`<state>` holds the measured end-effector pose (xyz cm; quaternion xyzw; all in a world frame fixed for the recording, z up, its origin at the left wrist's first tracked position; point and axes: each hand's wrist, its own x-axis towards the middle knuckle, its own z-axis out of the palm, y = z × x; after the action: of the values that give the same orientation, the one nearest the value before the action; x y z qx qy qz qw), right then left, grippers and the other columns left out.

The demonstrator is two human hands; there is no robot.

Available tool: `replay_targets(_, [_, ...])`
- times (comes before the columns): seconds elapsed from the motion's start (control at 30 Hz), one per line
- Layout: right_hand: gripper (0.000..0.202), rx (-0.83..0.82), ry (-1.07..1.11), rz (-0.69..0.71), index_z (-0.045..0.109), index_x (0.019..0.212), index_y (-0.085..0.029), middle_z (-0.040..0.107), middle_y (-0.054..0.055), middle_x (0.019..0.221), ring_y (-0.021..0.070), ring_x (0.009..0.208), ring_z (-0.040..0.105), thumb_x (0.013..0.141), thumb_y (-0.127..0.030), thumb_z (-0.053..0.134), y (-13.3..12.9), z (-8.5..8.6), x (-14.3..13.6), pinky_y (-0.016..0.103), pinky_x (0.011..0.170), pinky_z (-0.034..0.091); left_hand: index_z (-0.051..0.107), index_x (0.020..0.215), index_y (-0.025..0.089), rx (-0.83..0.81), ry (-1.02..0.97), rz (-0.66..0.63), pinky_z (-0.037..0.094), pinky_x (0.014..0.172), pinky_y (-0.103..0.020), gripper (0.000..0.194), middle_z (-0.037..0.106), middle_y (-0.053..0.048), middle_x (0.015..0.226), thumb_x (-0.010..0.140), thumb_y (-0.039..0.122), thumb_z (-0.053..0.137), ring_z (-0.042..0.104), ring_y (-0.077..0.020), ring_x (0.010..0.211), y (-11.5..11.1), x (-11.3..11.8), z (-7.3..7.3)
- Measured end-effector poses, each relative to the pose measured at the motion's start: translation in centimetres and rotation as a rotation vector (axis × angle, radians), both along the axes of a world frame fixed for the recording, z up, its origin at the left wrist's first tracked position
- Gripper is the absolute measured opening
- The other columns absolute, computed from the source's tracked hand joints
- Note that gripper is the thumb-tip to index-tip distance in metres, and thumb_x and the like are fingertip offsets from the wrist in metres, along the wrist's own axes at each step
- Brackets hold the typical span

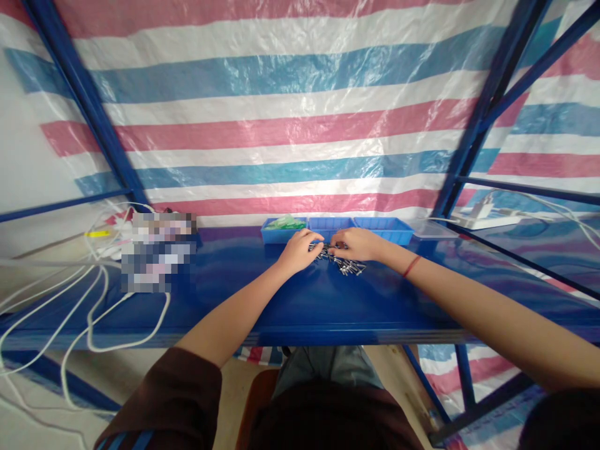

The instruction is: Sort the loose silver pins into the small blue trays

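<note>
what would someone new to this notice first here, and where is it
The red, white and blue striped sheet hanging behind the table would likely catch the eye first. Next come the person's left grip and right grip, close together at a heap of small metal pieces. Just behind them stands a row of three blue bins, the leftmost holding something green.

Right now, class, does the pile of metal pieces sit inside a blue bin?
No, the metal pieces lie on the blue tabletop, in front of the blue bins.
</note>
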<state>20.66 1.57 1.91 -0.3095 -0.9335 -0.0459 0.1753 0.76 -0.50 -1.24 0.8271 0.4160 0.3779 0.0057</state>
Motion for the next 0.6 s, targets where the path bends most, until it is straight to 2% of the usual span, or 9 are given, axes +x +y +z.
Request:
replay_targets(0.07, [0.023, -0.037, -0.005, 0.037, 0.067, 0.081, -0.018, 0.064, 0.006, 0.073, 0.0159, 0.062, 0.055, 0.078, -0.038, 0.056, -0.1, -1.2, -0.1, 0.026, 0.058, 0.035, 0.063, 0.097, 0.020, -0.008, 0.016, 0.017, 0.043, 0.091, -0.036, 0.021, 0.059, -0.006, 0.099, 0.083, 0.028, 0.049, 0.055, -0.0195, 0.098, 0.2, -0.1, -0.2])
replay_targets(0.2, [0.020, -0.093, 0.058, 0.050, 0.067, 0.087, -0.017, 0.063, 0.004, 0.072, 0.0146, 0.064, 0.055, 0.079, -0.029, 0.053, 0.3, -2.8, -0.4, 0.025, 0.061, 0.038, 0.064, 0.097, 0.020, -0.015, 0.034, 0.023, 0.042, 0.091, -0.036, 0.022, 0.058, -0.006, 0.100, 0.083, 0.027, 0.049, 0.055, -0.0194, 0.097, 0.4, -0.2, -0.5])
replay_targets(0.4, [0.016, -0.059, 0.092, -0.005, 0.066, 0.078, -0.018, 0.064, 0.004, 0.071, 0.0142, 0.063, 0.056, 0.078, -0.019, 0.050, 0.1, -2.7, -0.5, 0.025, 0.062, 0.039, 0.066, 0.094, 0.021, -0.034, 0.027, 0.000, 0.042, 0.092, -0.035, 0.020, 0.059, -0.006, 0.098, 0.082, 0.027, 0.051, 0.055, -0.0189, 0.095, 0.4, -0.2, -0.6])
replay_targets(0.6, [0.019, -0.016, 0.299, 0.015, 0.069, 0.086, -0.020, 0.069, 0.006, 0.086, 0.0173, 0.072, 0.061, 0.082, -0.025, 0.051, -1.0, -1.9, -0.5, 0.030, 0.070, 0.044, 0.065, 0.096, 0.020, -0.078, 0.024, -0.010, 0.043, 0.088, -0.035, 0.022, 0.065, -0.006, 0.092, 0.078, 0.030, 0.057, 0.058, -0.0203, 0.092, 0.2, 0.0, -0.4])
